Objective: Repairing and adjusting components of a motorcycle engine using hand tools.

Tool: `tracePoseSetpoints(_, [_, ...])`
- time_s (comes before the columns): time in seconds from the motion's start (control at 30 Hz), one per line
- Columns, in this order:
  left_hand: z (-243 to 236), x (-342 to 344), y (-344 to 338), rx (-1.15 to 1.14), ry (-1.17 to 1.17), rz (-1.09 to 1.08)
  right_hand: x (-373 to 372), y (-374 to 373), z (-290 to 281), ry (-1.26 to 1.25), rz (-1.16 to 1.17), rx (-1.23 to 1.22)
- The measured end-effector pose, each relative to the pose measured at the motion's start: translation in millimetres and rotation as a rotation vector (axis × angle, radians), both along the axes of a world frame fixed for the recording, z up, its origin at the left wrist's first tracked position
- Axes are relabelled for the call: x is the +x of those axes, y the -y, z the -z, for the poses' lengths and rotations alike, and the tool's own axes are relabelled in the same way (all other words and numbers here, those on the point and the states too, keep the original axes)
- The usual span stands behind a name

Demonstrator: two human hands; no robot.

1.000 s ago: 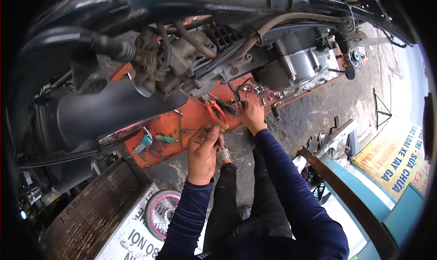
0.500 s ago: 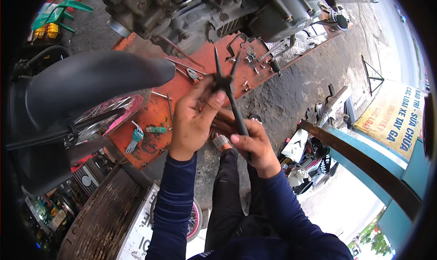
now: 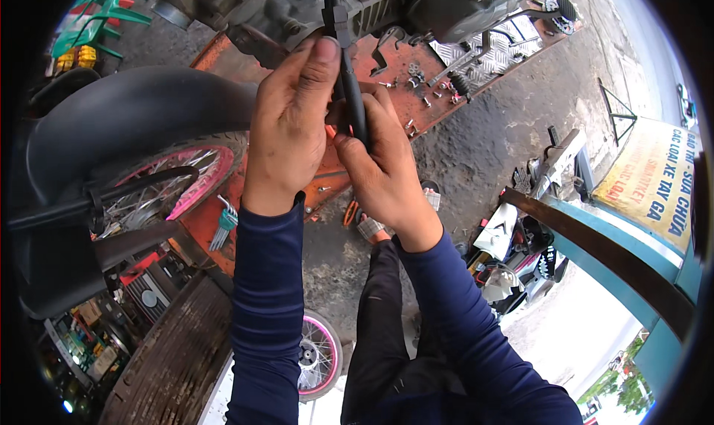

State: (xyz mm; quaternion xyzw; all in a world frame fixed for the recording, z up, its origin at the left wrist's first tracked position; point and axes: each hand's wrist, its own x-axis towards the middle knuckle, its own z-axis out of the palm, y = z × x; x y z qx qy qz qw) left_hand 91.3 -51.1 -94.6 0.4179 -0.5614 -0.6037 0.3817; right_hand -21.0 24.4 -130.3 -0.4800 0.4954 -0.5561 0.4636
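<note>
Black long-nose pliers stand upright in front of me, their thin jaws pointing away toward the grey metal engine. My left hand is closed round the pliers near the pivot, its thumb lying along the side. Lower down, my right hand grips the handles, thumb and fingers wrapped about them. The jaws overlap the engine's underside in the picture; whether the tips touch it I cannot tell. The engine sits over an orange-red lift platform.
Bolts and small parts lie on the platform. At left are a black fender, a pink-rimmed wheel and a green hex key set. Orange-handled pliers rest by my foot. Motorcycle parts are piled at right beside a blue frame.
Both hands have moved forward and up, taking the pliers to the engine. The jaws, spread wide before, now appear close together. My right hand has gone from loosely holding one handle to gripping the handles.
</note>
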Motion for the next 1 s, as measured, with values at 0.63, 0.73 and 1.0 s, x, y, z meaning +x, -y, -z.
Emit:
tracePoseSetpoints(0.63, [13.5, -15.1, 10.4, -0.142, -0.061, -0.18, 18.7, 23.6, 6.2, -1.024, 0.483, -0.058])
tracePoseSetpoints(0.73, [12.2, -15.6, 5.9, -0.111, -0.006, -0.237, 21.5, 25.0, 6.8, -1.081, 0.5, -0.046])
tracePoseSetpoints(1.0, [19.1, -13.5, 2.1, -0.147, 0.101, -0.163, 17.5, 30.9, 15.3, -0.846, 0.379, -0.1])
